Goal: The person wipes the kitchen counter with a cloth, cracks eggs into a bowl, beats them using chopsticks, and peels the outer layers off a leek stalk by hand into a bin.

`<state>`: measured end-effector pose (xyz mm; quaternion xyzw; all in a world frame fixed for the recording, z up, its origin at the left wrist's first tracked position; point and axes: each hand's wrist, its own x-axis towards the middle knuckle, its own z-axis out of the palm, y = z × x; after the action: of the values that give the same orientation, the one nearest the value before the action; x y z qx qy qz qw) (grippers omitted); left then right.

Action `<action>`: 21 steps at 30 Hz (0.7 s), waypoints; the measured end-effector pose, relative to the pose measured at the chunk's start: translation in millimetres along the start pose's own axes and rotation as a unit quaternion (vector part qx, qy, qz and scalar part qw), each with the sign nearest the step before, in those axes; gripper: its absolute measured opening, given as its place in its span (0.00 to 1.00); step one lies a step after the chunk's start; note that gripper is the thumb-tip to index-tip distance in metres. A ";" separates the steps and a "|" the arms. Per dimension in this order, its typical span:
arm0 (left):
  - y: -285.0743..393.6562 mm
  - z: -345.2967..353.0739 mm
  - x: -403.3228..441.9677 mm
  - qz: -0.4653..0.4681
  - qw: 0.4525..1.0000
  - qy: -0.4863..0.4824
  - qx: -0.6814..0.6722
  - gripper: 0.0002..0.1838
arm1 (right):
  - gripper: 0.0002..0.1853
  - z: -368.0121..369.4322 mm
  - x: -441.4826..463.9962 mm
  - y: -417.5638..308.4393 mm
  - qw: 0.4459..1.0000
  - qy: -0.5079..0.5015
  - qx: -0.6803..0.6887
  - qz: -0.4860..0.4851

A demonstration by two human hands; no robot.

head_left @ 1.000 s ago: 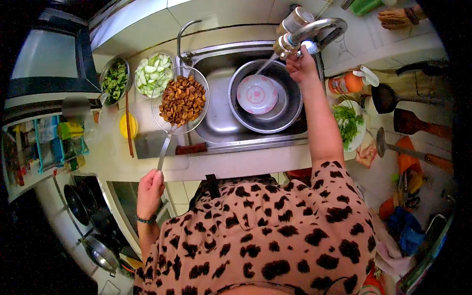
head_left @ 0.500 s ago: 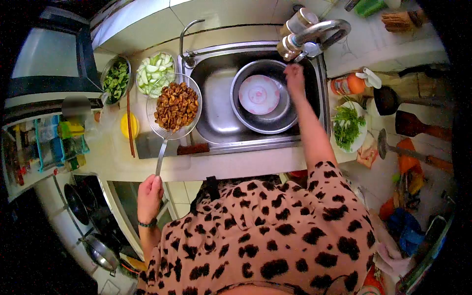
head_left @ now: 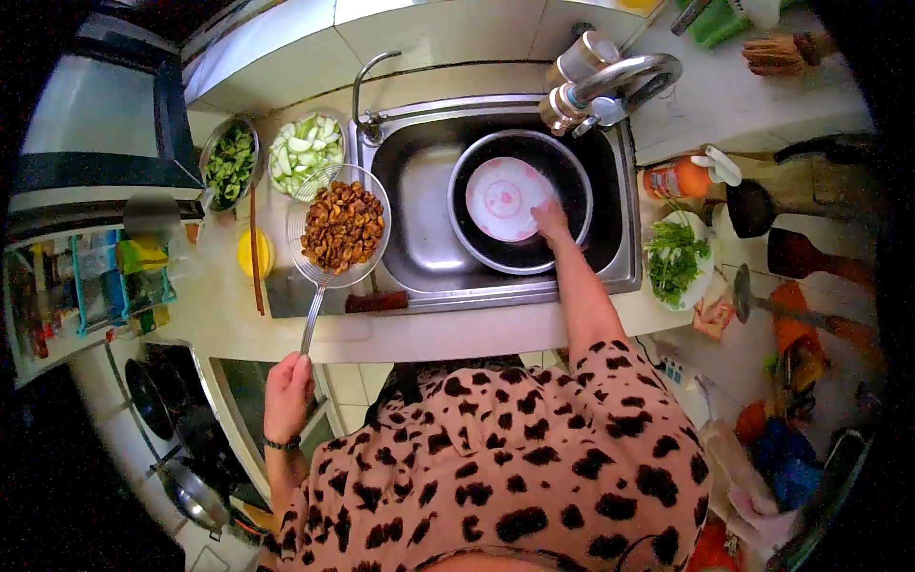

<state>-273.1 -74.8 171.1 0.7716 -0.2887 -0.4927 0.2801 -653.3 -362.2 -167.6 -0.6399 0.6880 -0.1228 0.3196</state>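
Note:
My left hand (head_left: 289, 389) is wrapped round the handle of a wire skimmer (head_left: 311, 319). The skimmer's mesh bowl is heaped with small glossy brown pieces (head_left: 343, 227), whose kind I cannot make out, and lies over the counter and the sink's left rim. Inside the sink, a metal basin (head_left: 457, 227) holds a white plate with a pink pattern (head_left: 496, 195). My right hand (head_left: 549, 221) reaches into the basin, its fingers closed on the plate's right rim; the fingertips are partly hidden.
Behind the skimmer stand a bowl of pale green slices (head_left: 305, 151) and a bowl of chopped greens (head_left: 231, 164). Chopsticks (head_left: 255, 250) lie beside a yellow lid (head_left: 248, 254). A faucet (head_left: 629, 71) arches at the sink's back right. A plate of herbs (head_left: 679, 257) and a spray bottle (head_left: 681, 179) stand right.
My right hand has come from beside the faucet down to the plate's right rim in the basin. My left hand still holds the skimmer. The view has shifted slightly.

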 end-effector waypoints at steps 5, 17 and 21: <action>18.6 -4.1 -11.9 0.023 0.998 0.012 0.055 0.16 | 0.21 -59.1 -27.5 -80.6 0.998 0.038 -0.057 -0.013; -24.8 -36.3 -0.2 0.095 0.995 -0.001 0.028 0.18 | 0.18 -172.2 -75.4 -164.0 0.945 0.089 -0.269 -0.160; -43.6 -57.1 3.7 0.148 0.986 0.013 0.072 0.19 | 0.12 -155.0 -78.5 -166.6 0.939 0.072 -0.310 -0.129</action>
<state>-211.8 -39.5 158.1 0.7447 -0.4309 -0.4140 0.2973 -614.1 -349.3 69.5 -0.7802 0.6244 0.0104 0.0358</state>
